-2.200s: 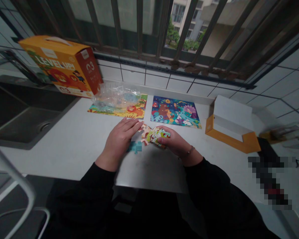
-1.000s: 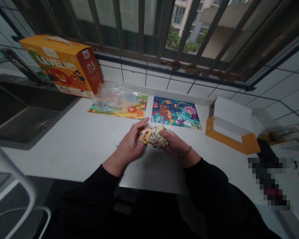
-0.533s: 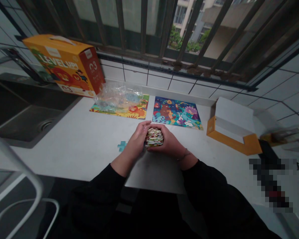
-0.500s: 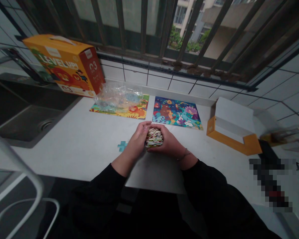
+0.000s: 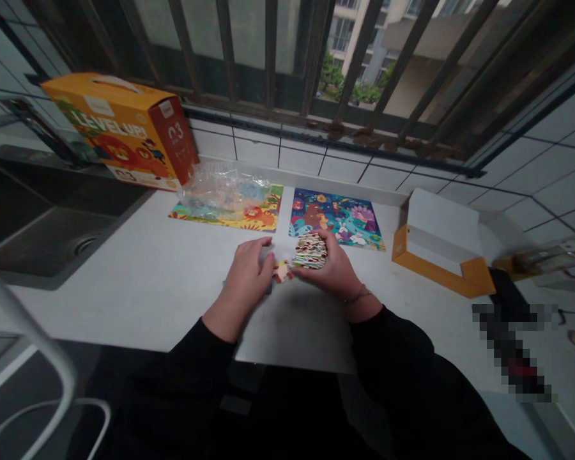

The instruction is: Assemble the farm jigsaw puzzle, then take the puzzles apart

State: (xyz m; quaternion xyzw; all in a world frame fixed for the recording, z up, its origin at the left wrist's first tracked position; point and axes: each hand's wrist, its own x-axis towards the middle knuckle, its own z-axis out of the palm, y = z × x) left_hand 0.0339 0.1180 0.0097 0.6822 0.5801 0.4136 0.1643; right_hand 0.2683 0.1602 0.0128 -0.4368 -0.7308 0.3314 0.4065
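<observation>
Multicoloured stack of pieces (image 5: 310,250), gripped by the right hand (image 5: 336,268) over the tabletop (image 5: 148,275). Left of the stack, a loose piece (image 5: 282,272) is beside the left hand (image 5: 244,275); its grip is unclear. The stack likely needs steady pressure.

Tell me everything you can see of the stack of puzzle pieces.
The stack is a thick, uneven pile of thin, cardboard-like pieces, seen mostly edge-on, pale with red and green. The right hand holds it, on the near side of the blue picture. A pink-and-yellow piece shows at its lower left; whether they touch is unclear. The left hand is apart from it.
</observation>
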